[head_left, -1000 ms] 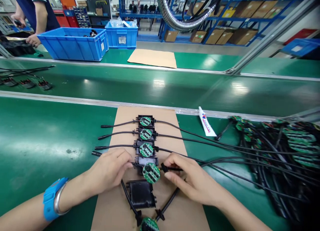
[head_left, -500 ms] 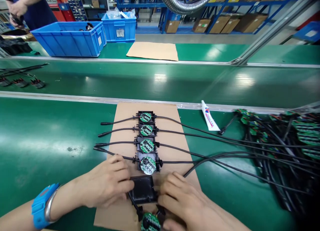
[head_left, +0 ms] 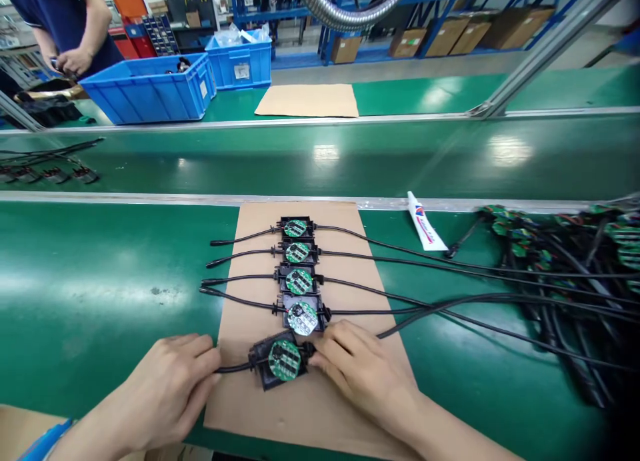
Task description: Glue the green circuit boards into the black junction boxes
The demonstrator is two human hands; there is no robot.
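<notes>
On a cardboard sheet (head_left: 345, 401) lies a column of black housings, each with a round green circuit board and black cables to either side. The nearest housing (head_left: 280, 361) sits tilted with its board in it. My left hand (head_left: 165, 388) rests at the sheet's left edge, fingers curled onto the cable that leaves the housing's left side. My right hand (head_left: 357, 368) pinches the cable end at the housing's right side. Just behind stands the housing with a pale board (head_left: 303, 316), then three more (head_left: 299, 252).
A heap of cabled green boards (head_left: 560, 261) lies at the right. A white tube (head_left: 425, 224) rests by the belt rail. Beyond the conveyor are another cardboard sheet (head_left: 310, 100), blue bins (head_left: 150, 88) and a person in dark blue (head_left: 70, 21). More cabled parts (head_left: 55, 171) lie far left.
The fourth board went into its housing. The empty black housing then received the fifth board, and both hands shifted to its cable ends. The camera tilted down.
</notes>
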